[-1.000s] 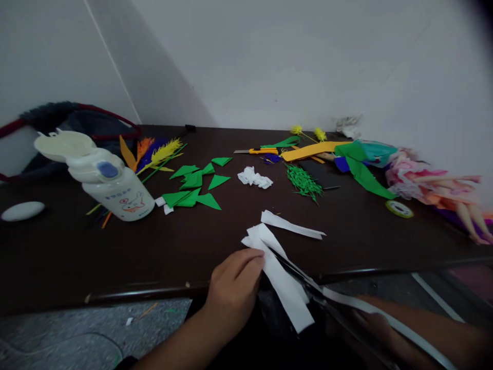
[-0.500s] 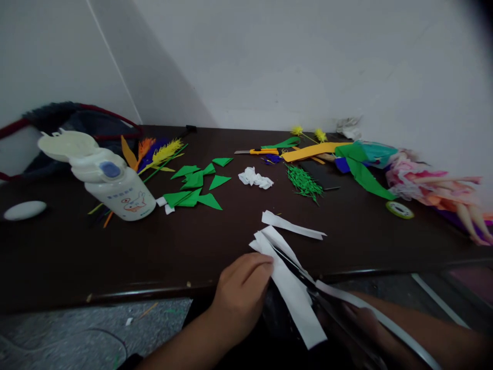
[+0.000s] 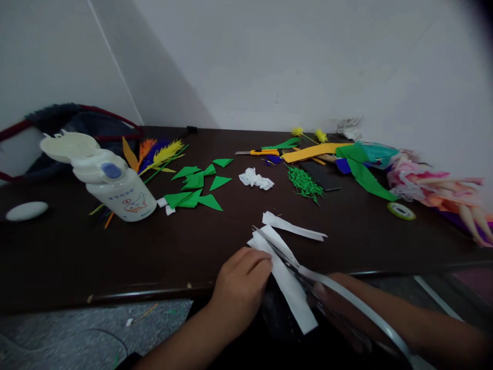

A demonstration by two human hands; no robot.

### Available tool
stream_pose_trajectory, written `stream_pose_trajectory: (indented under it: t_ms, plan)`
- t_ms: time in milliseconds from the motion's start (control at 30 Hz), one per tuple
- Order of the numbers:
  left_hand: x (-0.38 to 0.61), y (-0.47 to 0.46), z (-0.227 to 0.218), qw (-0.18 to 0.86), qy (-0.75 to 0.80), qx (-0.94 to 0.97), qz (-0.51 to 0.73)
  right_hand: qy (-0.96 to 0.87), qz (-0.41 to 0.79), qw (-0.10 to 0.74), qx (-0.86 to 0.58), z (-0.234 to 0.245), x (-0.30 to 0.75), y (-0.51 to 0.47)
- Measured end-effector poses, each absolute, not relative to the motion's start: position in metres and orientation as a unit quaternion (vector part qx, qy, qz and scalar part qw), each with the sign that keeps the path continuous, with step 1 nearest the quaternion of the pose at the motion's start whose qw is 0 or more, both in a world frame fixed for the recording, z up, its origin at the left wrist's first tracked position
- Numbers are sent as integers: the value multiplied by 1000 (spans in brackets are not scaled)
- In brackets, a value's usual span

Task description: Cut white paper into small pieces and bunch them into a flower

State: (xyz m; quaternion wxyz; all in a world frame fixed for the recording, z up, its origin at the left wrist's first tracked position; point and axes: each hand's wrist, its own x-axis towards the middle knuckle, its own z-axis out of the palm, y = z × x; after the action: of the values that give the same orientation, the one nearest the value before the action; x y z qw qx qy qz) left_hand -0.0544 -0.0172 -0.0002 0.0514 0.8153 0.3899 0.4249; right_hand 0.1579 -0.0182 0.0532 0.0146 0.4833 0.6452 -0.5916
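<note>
My left hand [image 3: 241, 288] pinches a strip of white paper [image 3: 285, 277] just past the near edge of the dark table [image 3: 192, 241]. My right hand [image 3: 339, 308] grips scissors [image 3: 283, 254] whose blades run along the strip, their tip reaching its far end. A thin white sliver [image 3: 358, 306] curls off over my right forearm. Another cut white strip [image 3: 295, 226] lies flat on the table just beyond the blades.
A white glue bottle [image 3: 110, 180] stands at the left, a white oval [image 3: 26, 210] beside it. Green paper triangles [image 3: 196, 187], crumpled white paper [image 3: 254, 179], green shreds [image 3: 304, 182], a yellow knife [image 3: 258, 152], coloured paper, a tape roll [image 3: 401, 210] and a doll [image 3: 435, 187] lie farther back.
The scissors have advanced up the strip toward its far end, and my right hand has come forward. My left hand shifted slightly with the paper.
</note>
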Motion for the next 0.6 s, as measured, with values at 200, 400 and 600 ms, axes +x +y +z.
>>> stream_pose_trajectory:
  t_ms: [200, 400, 600]
  plan:
    - [-64, -14, 7, 1, 443, 805, 394, 611, -586, 12, 531, 60, 152, -6]
    - [-83, -9, 16, -50, 431, 772, 464, 676, -541, -83, 494, 74, 171, 3]
    - [-80, 10, 29, -107, 363, 791, 481, 709, -381, -116, 582, 66, 206, 12]
